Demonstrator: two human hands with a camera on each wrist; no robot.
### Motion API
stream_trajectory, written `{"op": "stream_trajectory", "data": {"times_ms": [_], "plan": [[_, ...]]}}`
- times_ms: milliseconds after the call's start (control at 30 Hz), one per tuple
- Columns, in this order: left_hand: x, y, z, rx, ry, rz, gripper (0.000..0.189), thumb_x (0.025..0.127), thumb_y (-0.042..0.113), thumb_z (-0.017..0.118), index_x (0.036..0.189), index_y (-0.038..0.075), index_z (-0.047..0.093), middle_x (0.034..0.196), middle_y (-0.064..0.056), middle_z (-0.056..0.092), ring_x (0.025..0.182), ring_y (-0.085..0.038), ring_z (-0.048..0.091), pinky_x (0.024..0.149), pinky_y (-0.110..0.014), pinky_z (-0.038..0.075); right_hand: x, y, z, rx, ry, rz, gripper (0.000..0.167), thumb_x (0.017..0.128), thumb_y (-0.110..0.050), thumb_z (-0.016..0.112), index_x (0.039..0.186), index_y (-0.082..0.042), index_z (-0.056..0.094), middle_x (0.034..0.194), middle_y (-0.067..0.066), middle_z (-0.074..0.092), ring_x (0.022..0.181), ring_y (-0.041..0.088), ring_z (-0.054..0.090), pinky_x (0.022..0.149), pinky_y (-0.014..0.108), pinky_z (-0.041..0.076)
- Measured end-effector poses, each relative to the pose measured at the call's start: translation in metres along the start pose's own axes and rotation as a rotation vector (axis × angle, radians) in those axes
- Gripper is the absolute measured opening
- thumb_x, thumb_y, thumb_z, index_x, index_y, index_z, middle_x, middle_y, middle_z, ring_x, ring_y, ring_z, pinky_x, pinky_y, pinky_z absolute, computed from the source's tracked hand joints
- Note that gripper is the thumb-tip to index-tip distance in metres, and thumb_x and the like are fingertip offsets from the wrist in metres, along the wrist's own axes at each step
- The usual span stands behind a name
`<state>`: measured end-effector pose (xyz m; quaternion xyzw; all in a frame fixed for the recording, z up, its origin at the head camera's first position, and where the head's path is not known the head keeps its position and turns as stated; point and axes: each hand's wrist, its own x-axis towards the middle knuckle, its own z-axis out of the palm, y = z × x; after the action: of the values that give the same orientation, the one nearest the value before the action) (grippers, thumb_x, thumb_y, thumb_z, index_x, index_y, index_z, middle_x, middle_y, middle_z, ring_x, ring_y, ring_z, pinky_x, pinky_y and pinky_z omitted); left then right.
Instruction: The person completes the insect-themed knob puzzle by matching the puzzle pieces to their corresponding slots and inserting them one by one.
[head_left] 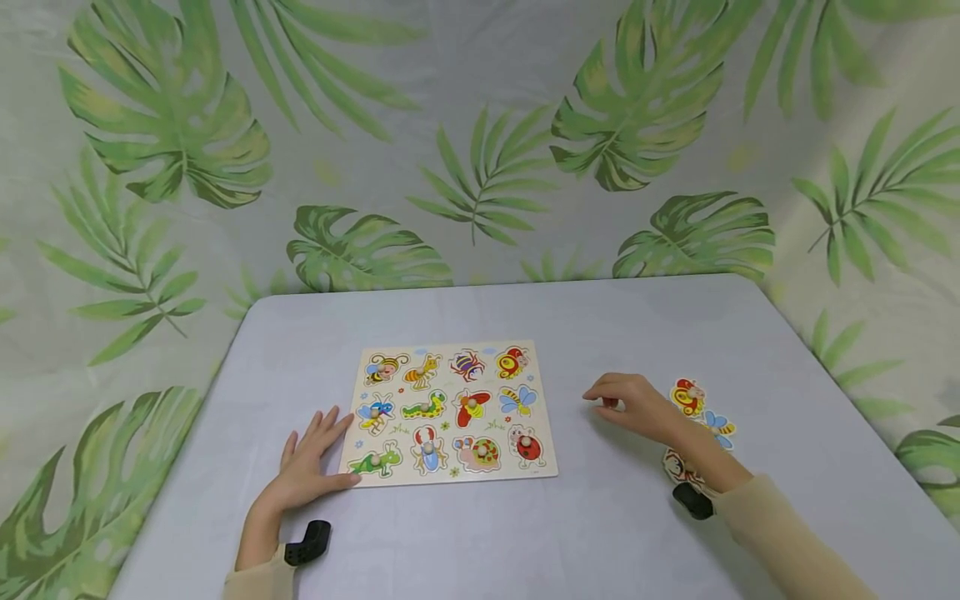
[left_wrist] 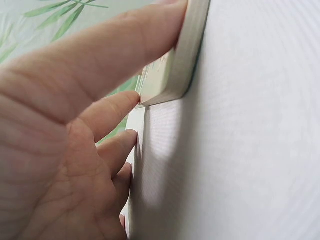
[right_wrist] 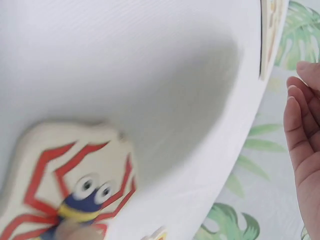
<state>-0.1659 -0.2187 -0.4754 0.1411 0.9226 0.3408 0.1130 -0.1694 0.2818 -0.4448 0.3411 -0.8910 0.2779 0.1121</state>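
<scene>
A wooden peg puzzle board (head_left: 442, 486) with printed insects lies on the table. Beside its near left corner, my left hand (head_left: 311, 462) is spread. The left thumb (left_wrist: 135, 37) touches the near edge and the index fingertip (left_wrist: 134, 96) meets the left side. My right hand (head_left: 633, 404) is in the air right of the board, fingers loosely bent, nothing seen in it. Under the right forearm lie loose pieces: a red and yellow butterfly (head_left: 687, 397), a blue-winged dragonfly (head_left: 720, 429) and a spider piece (right_wrist: 82, 200), partly covered in the head view.
The white table (head_left: 480, 542) has a far edge against a leaf-patterned cloth (head_left: 510, 75). Most insects on the board carry round wooden knobs; the board's spider picture (head_left: 467, 365) shows none. A black wrist camera (head_left: 309, 543) sits on the left wrist, another (head_left: 693, 502) on the right.
</scene>
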Motion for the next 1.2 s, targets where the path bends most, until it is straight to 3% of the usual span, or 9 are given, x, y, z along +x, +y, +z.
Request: {"op": "stream_trajectory", "data": {"times_ms": [400,667,1000,1200], "plan": [[0.001,0.002,0.001,0.013,-0.001,0.004,0.09,0.069,0.035,0.077,0.145,0.01,0.035,0.156,-0.023,0.016,0.144,-0.046,0.002,0.111,-0.066,-0.009,-0.039,-0.002,-0.014,-0.017,0.022,0.083,0.023,0.071,0.009,0.072,0.092,-0.001,0.071,0.083,0.005,0.068,0.067,0.003,0.048,0.055,0.019,0.045],[0.001,0.003,0.001,0.012,0.003,0.001,0.09,0.068,0.034,0.077,0.144,0.009,0.036,0.155,-0.024,0.017,0.144,-0.047,0.003,0.11,-0.066,-0.009,-0.06,0.003,-0.019,-0.045,0.097,0.021,0.029,0.064,0.015,0.072,0.089,0.0,0.07,0.079,0.004,0.066,0.065,0.002,0.046,0.055,0.015,0.039],[0.0,0.0,0.0,0.006,-0.003,-0.001,0.091,0.068,0.035,0.078,0.145,0.01,0.035,0.156,-0.023,0.016,0.144,-0.046,0.002,0.11,-0.066,-0.009,-0.091,0.003,-0.026,-0.088,0.132,0.094,0.03,0.058,0.012,0.076,0.084,-0.002,0.071,0.07,-0.004,0.064,0.063,-0.009,0.044,0.054,0.009,0.04],[0.0,0.0,0.0,0.008,0.005,0.014,0.091,0.068,0.036,0.078,0.145,0.011,0.035,0.156,-0.023,0.017,0.144,-0.047,0.003,0.11,-0.066,-0.009,-0.105,0.001,-0.029,-0.086,0.164,0.09,0.029,0.056,0.011,0.077,0.08,-0.004,0.071,0.067,-0.009,0.061,0.061,-0.009,0.045,0.053,0.009,0.038]]}}
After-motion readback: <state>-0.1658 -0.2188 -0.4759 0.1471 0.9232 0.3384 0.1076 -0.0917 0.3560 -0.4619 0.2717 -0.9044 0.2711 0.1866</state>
